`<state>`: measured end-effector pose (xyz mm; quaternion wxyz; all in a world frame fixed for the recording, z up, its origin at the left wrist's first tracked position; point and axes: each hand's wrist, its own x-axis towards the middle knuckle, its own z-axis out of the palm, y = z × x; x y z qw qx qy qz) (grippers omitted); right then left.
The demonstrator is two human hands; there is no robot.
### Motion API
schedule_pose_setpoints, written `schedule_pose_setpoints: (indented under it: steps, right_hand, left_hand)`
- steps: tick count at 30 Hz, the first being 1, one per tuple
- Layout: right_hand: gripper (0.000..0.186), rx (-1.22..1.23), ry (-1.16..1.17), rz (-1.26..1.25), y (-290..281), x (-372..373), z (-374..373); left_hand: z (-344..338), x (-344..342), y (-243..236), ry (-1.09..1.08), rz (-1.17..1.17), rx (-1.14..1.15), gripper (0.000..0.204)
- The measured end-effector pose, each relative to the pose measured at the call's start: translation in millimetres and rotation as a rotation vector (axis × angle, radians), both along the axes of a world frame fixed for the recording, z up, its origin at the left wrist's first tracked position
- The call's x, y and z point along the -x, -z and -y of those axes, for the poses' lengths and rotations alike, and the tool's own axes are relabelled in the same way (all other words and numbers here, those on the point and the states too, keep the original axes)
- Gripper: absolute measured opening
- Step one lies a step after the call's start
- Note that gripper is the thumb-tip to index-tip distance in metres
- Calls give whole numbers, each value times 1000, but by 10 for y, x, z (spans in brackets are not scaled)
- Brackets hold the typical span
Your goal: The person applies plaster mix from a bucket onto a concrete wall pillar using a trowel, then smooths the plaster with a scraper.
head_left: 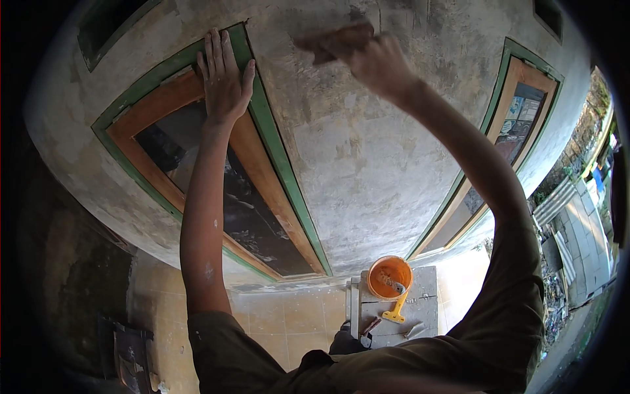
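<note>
High on the patchy grey wall (367,177), my right hand (382,62) is closed round a brown piece of sandpaper (336,41), blurred by motion. The sheet lies against or very near the wall surface; I cannot tell which. My left hand (225,82) rests flat, fingers stretched upward, on the upper corner of the green window frame (266,125). It holds nothing. White dust or paint specks mark my left fingers and forearm. Below that hand, the wooden sash (259,164) surrounds dark, smeared glass.
An orange bucket (390,269) with a whitish-coated tool inside stands on a grey platform (420,315). Beside it lie a yellow-handled scraper (396,310) and smaller tools. A second green-framed window (518,118) is at the right. Tiled floor (275,325) lies below; a dark chair-like object (131,354) stands lower left.
</note>
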<state>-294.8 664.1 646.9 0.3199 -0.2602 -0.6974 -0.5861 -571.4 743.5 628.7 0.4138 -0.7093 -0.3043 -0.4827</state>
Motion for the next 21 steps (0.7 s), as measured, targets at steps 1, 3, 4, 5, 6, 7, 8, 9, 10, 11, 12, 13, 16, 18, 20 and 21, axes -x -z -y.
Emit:
schedule_pose_setpoints:
  steps: [1, 3, 4, 5, 6, 7, 8, 9, 10, 11, 12, 13, 16, 18, 20, 21]
  right_hand:
    - [17, 36, -29, -1, 165, 65, 114]
    - [17, 90, -20, 64, 571, 3, 141]
    - [18, 120, -34, 82, 783, 13, 190]
    - [19, 147, -62, 97, 943, 87, 253]
    - [21, 249, -140, 77, 1040, 146, 351]
    - [22, 350, -219, 57, 1099, 192, 410]
    - [27, 713, 58, 122, 1148, 184, 409]
    - [27, 713, 54, 121, 1158, 169, 373]
    - [28, 785, -30, -11, 1158, 158, 327]
    - [30, 852, -123, -141, 1048, 235, 346]
    - [27, 748, -28, -127, 902, 308, 414]
    - [27, 746, -39, -123, 739, 371, 425]
    - [19, 45, -224, -54, 442, 407, 259]
    - [26, 101, -111, -42, 692, 505, 79]
    - [33, 184, -1, -29, 894, 579, 45]
    - [33, 176, -2, -28, 969, 547, 32]
  left_hand:
    - [15, 11, 11, -15, 6, 7, 71]
    - [26, -48, -16, -3, 0, -2, 71]
    - [21, -68, -37, 4, -7, -16, 70]
    - [26, -25, -47, -7, -14, -16, 70]
    - [22, -5, -28, -22, -21, 1, 70]
    - [20, 24, -18, -38, -28, 17, 69]
    - [27, 15, -28, -40, -30, 18, 69]
    - [34, 11, -46, -43, -48, 19, 68]
    - [47, 15, -56, -46, -65, 19, 66]
    - [54, 53, -59, -59, -68, 15, 66]
    - [62, 79, -47, -60, -82, 23, 65]
    - [67, 111, -43, -62, -95, 31, 63]
    - [89, 60, -62, -31, -102, 15, 62]
    - [99, 80, -54, -23, -103, 9, 62]
    - [131, 132, -24, -38, -87, 31, 61]
    - [138, 118, -37, -39, -85, 23, 61]
